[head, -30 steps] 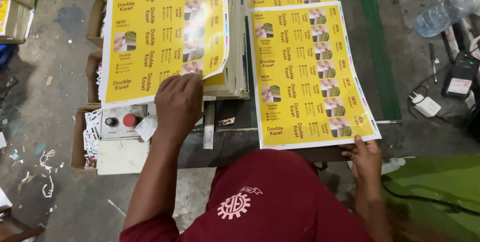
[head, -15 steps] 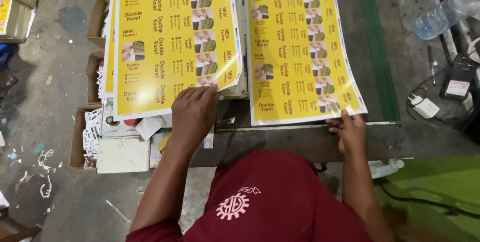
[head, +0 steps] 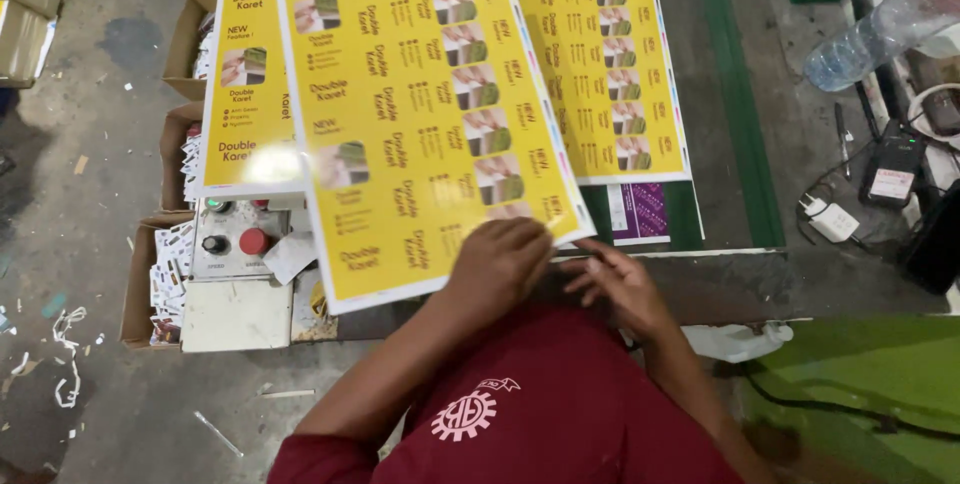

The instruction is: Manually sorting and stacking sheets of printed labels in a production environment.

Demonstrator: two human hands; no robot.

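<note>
My left hand (head: 497,266) pinches the near edge of a large yellow printed sheet (head: 420,114), which lies lifted and skewed across the stacks. Close beside it, my right hand (head: 618,287) has its fingers spread at the sheet's near right corner, over the dark table edge (head: 720,284); I cannot tell whether it grips the sheet. Under the lifted sheet on the left lies a stack of like yellow sheets (head: 245,94). Another yellow sheet (head: 610,64) lies flat on the right.
A control box with a red button (head: 235,241) sits below the left stack. Cardboard boxes of paper offcuts (head: 160,279) stand at the left. A purple print (head: 640,212), a plastic bottle (head: 880,29), a plug adapter (head: 830,221) and cables lie right.
My left hand has pulled the top sheet off the left stack and swung it rightward over the right sheet. My right hand left the right sheet's edge and moved left beside my left hand.
</note>
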